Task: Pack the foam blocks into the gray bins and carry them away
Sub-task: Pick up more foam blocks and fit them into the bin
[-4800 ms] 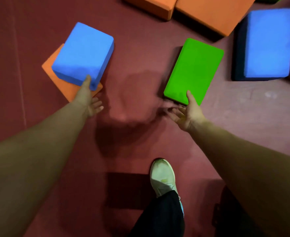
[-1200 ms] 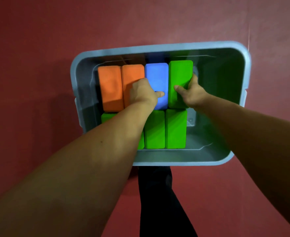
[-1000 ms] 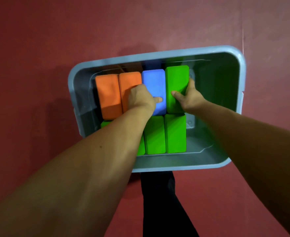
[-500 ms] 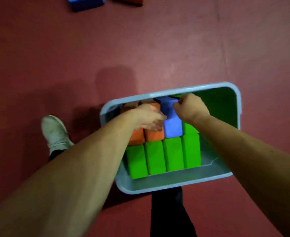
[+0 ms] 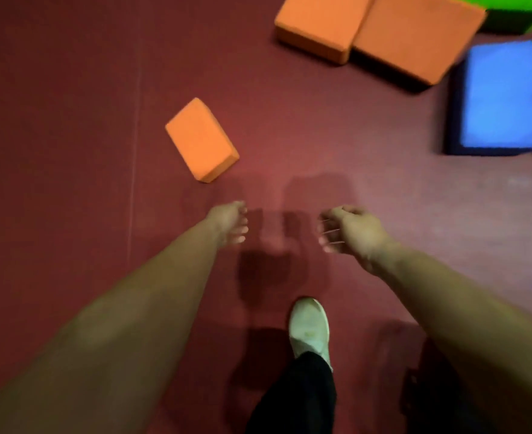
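Observation:
A small orange foam block (image 5: 201, 140) lies alone on the red floor, up and left of my hands. My left hand (image 5: 228, 221) hovers just below it, fingers loosely curled and holding nothing. My right hand (image 5: 349, 229) hangs level with it to the right, also with nothing in it, fingers bent and apart. More blocks sit at the top right: two orange blocks (image 5: 316, 25) (image 5: 415, 36) side by side, a blue block (image 5: 506, 95) and the corner of a green block (image 5: 515, 3). No gray bin is in view.
My white shoe (image 5: 309, 327) and a dark trouser leg (image 5: 296, 399) stand on the red floor (image 5: 70, 183) below my hands. A thin seam (image 5: 134, 170) runs down the floor at the left.
Half a second ago both hands were in the gray bin on the packed blocks. The view has swung away from the bin to the loose blocks on the floor, and both hands now hold nothing.

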Demonstrator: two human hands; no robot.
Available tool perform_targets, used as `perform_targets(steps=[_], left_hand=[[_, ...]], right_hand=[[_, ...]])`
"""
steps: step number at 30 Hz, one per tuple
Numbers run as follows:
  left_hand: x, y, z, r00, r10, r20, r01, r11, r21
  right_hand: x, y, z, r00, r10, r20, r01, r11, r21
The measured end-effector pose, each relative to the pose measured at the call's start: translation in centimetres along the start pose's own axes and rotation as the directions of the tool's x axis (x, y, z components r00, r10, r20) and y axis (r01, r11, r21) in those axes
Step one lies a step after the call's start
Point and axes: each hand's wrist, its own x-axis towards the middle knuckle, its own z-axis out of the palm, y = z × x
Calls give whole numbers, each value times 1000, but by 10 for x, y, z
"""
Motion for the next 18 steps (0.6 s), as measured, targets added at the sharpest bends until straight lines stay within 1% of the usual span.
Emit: perform_targets(steps=[2,6,8,12,13,15,18], left_hand=[[47,12,-43,997,-38,-61,34,996,-78],[131,37,-87,992,-123,-31,110,960,-259],[171,50,-94,987,-161,24,159,922,-354],[234,57,-75,961,-219,166,275,791,-547],[245,57,-67,960,-219,174,279,779,-562],[262,54,-54,964,-211,159,264,719,-643],[275,52,-43,985,-159,73,159,639,-753]], right_hand=[[38,-9,42,1000,-7,25,7,1000,17],[102,-11,89,1000,-12,12,10,988,157],[135,-6,99,998,-31,-47,40,977,210],[201,4,85,968,-42,-246,115,950,291],[214,4,77,958,-38,-285,126,946,298],[238,5,59,938,-10,-346,111,956,272],[263,5,33,944,64,-324,11,974,225]])
